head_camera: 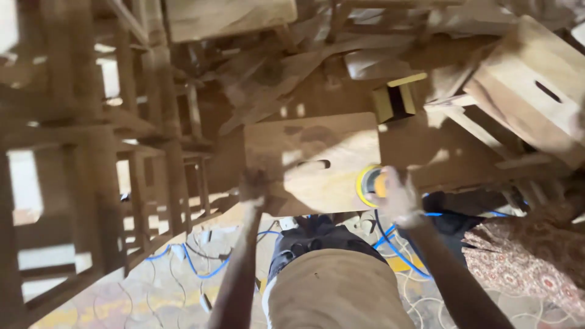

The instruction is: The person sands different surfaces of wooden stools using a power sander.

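Head view, looking steeply down, with motion blur throughout. A wooden stool (314, 161) stands just beyond the person's knees, its flat seat facing up and a dark slot cut near the middle of the seat.

Left hand (253, 186): closed over the near left corner of the seat, fingers curled around the edge. The grip looks firm, though blur hides the individual fingers.

Right hand (396, 195): wrapped over the top of a yellow round sander (370, 184), which rests on the near right edge of the seat. The sander lies directly under the palm and to its left, touching the wood. Finger detail cannot be told.

A blue cable (396, 247) runs from below the right hand down across the patterned floor (152, 286) and loops to the left.

Surroundings: a second pale stool (536, 85), tilted, sits far right. Stacked wooden frames (91, 152) fill the left side. A small yellow-edged box (396, 97) lies just beyond the seat. Patterned red cloth (530, 262) shows at near right.
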